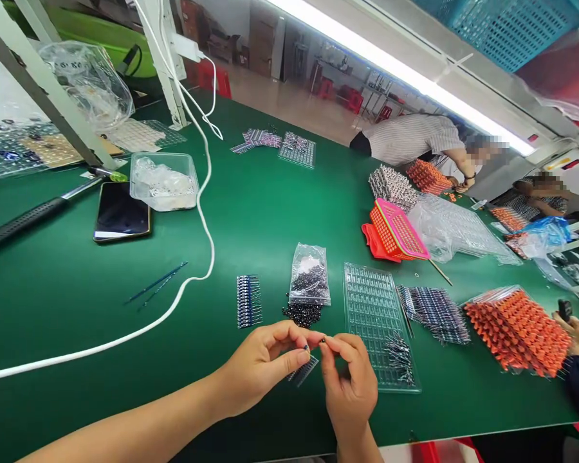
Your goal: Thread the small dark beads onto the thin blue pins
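My left hand [263, 363] pinches a short row of blue components on wire leads [303, 370], held just above the green table [251, 212]. My right hand [350, 379] meets it, thumb and forefinger pinched on a tiny dark bead [322, 341]. Just beyond my hands lies a pile of black beads [303, 314] spilling from a small clear bag [309, 273]. A finished row of blue components [249, 300] lies to the left of the bag. A clear plastic tray [379, 318] lies to the right.
A white cable [200, 212] curves across the table. A phone [120, 212], a clear box [163, 181] and a black-handled tool [29, 218] lie at the left. A red basket [394, 230], orange parts [516, 331] and striped parts [434, 312] lie right. Other people work at the far right.
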Action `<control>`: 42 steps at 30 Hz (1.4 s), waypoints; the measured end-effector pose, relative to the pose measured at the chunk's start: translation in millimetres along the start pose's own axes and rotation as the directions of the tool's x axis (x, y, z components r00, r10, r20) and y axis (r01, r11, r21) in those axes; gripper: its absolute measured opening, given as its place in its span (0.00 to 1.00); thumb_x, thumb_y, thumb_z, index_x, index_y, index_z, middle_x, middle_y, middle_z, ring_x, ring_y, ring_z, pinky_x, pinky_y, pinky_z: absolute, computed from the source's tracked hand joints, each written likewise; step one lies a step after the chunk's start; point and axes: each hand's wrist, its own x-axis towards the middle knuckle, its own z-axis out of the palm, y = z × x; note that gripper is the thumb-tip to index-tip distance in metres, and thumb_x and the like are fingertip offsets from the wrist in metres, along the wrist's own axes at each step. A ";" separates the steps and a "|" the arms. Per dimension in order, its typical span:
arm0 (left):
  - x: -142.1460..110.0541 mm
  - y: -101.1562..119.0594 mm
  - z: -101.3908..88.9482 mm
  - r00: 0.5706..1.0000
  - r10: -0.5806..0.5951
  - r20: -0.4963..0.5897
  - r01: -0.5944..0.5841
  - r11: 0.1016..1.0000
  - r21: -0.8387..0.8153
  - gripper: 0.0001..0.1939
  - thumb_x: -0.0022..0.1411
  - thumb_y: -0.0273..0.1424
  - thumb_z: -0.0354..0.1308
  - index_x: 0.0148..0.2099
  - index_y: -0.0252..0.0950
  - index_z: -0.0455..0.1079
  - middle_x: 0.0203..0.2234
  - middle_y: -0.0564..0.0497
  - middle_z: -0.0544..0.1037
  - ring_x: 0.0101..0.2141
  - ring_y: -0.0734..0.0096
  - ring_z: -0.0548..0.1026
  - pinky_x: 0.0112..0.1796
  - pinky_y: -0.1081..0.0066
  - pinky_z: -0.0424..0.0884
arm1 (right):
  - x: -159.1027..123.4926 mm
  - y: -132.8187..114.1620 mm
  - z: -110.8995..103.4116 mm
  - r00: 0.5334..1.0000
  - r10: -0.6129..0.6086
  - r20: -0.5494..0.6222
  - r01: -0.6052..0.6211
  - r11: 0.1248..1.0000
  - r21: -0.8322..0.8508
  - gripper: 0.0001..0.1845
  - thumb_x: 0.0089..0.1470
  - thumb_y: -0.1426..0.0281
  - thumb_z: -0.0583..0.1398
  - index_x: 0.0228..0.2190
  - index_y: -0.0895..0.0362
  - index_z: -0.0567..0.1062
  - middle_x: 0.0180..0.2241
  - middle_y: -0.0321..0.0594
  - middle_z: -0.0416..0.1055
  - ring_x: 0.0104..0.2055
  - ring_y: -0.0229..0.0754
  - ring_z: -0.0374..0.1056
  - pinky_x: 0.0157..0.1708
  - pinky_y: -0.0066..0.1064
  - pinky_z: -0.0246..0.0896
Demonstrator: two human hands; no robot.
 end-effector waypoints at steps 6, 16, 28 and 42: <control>-0.2 -1.0 0.2 1.000 -0.007 0.020 0.009 0.998 -0.066 0.10 0.60 0.35 0.65 0.33 0.36 0.69 0.48 0.41 0.80 0.50 0.57 0.76 0.49 0.59 0.71 | -1.1 -2.0 -1.7 1.000 -0.003 0.014 0.004 0.999 -0.044 0.07 0.59 0.77 0.60 0.37 0.53 0.72 0.31 0.37 0.73 0.32 0.38 0.72 0.30 0.29 0.68; -3.8 -6.1 -1.0 0.998 0.058 0.032 -0.060 0.994 0.092 0.05 0.63 0.31 0.60 0.35 0.36 0.69 0.50 0.42 0.78 0.52 0.58 0.74 0.52 0.59 0.68 | 1.0 -3.6 -2.1 0.999 -0.039 0.021 0.040 0.999 -0.034 0.10 0.59 0.78 0.60 0.41 0.53 0.72 0.32 0.38 0.73 0.33 0.39 0.72 0.31 0.30 0.69; -1.2 -2.5 -1.1 1.000 0.013 0.011 -0.012 0.999 -0.044 0.08 0.61 0.33 0.63 0.34 0.34 0.69 0.48 0.41 0.79 0.48 0.60 0.75 0.45 0.63 0.70 | 1.4 1.3 -2.3 0.989 -0.142 0.048 0.145 0.987 -0.069 0.14 0.57 0.81 0.61 0.43 0.56 0.74 0.34 0.40 0.74 0.36 0.39 0.72 0.34 0.31 0.71; -5.0 -2.2 -3.3 0.993 0.110 0.031 -0.114 0.972 0.205 0.04 0.64 0.30 0.59 0.36 0.35 0.69 0.49 0.43 0.79 0.51 0.58 0.75 0.54 0.56 0.66 | 1.6 4.0 -0.6 0.987 -0.150 0.058 0.155 0.983 -0.096 0.14 0.56 0.82 0.62 0.43 0.57 0.73 0.33 0.40 0.73 0.35 0.39 0.71 0.34 0.32 0.70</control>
